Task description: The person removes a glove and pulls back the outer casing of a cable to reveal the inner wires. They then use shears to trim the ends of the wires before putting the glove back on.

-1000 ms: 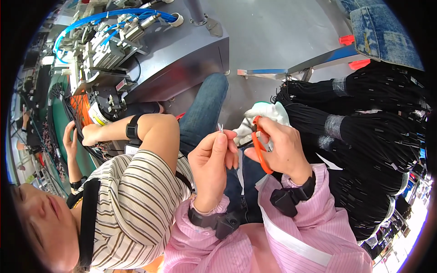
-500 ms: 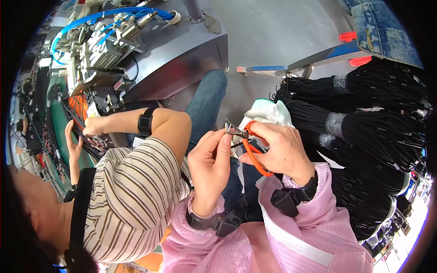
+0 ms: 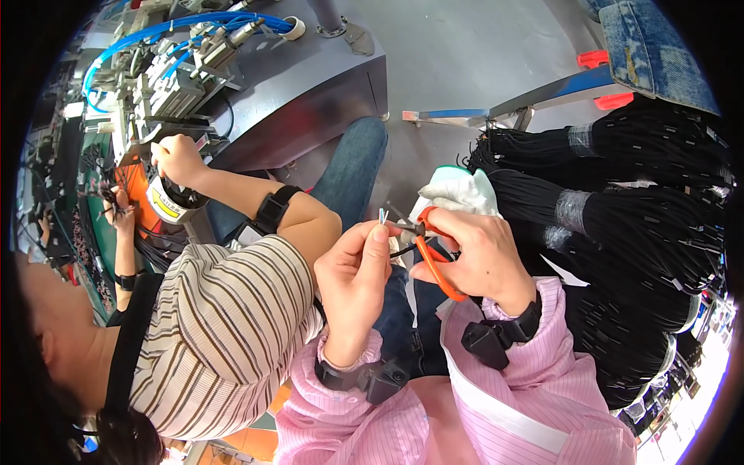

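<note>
Between the thumb and forefinger of my left hand (image 3: 355, 267) is a cable, its thin coloured wires (image 3: 383, 217) sticking up past the fingertips. A piece of black cable sheath (image 3: 401, 252) shows just below the pinch. My right hand (image 3: 487, 252) is closed round wire cutters with orange handles (image 3: 436, 271). Their dark jaws lie close to the right of the wires; whether they touch my left fingertips I cannot tell. A pale glove or cloth (image 3: 461, 194) lies behind my right hand.
Bundles of black cables (image 3: 635, 225), wrapped in clear film, are heaped at the right. A co-worker in a striped shirt (image 3: 225, 325) sits close at my left, near a white roll (image 3: 172, 201). A machine with blue hoses (image 3: 194, 23) stands on a grey bench (image 3: 310, 85).
The cutters' jaws have come down and away from the wires, which now show plainly. My left hand has shifted slightly left. The co-worker's arm has lifted, and the white roll has come into view.
</note>
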A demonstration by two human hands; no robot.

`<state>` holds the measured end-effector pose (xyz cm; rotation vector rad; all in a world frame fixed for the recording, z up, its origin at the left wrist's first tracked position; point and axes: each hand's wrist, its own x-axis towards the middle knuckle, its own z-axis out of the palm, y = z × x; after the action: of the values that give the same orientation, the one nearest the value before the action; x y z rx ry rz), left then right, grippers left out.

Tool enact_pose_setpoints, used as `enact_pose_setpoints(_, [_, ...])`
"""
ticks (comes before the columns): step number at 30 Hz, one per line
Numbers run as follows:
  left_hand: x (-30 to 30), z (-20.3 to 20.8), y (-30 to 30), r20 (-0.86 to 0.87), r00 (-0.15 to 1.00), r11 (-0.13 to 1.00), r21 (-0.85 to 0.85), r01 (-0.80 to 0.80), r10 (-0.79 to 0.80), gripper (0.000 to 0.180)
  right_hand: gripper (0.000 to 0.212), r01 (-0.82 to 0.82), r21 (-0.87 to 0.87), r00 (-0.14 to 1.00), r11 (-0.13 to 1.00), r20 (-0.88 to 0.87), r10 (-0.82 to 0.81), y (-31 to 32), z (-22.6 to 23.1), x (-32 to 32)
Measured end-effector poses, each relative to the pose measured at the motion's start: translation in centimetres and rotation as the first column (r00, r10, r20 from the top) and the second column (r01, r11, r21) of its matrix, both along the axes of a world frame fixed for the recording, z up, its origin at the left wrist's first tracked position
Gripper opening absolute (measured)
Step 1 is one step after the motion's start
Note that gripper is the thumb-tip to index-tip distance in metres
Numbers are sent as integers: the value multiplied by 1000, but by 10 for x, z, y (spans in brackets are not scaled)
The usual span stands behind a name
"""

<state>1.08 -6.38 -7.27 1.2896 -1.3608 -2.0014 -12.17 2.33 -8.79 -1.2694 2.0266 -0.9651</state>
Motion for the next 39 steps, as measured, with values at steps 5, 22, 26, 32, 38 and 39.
enact_pose_setpoints(5, [-1, -4, 1, 92, 994, 994, -92, 61, -52, 20, 43, -27, 52, 1000, 998, 15, 26, 0, -1, -1])
enact_pose_setpoints(22, [-5, -8, 3, 212, 971, 911, -368, 187, -113, 15, 40, 80, 185, 997, 979, -17, -79, 2, -11, -5])
enact_pose_setpoints(26, [-2, -9, 1, 128, 988, 984, -139, 108, -90, 18, 40, 203, 247, 973, 948, 57, -223, 2, -26, -11])
enact_pose_setpoints(32, [7, -44, -1, -68, 997, 990, 142, -21, 31, 22, 34, 309, 516, 946, 799, -85, -312, 6, -88, -20])
enact_pose_setpoints(38, [36, -101, 31, 77, 996, 957, 282, -74, 54, 25, 37, 319, 194, 941, 928, -186, -284, -100, -61, -33])
enact_pose_setpoints(39, [51, -109, 35, 161, 987, 957, 286, -51, 4, 25, 38, 187, 234, 976, 954, -157, -152, -130, -72, -23])
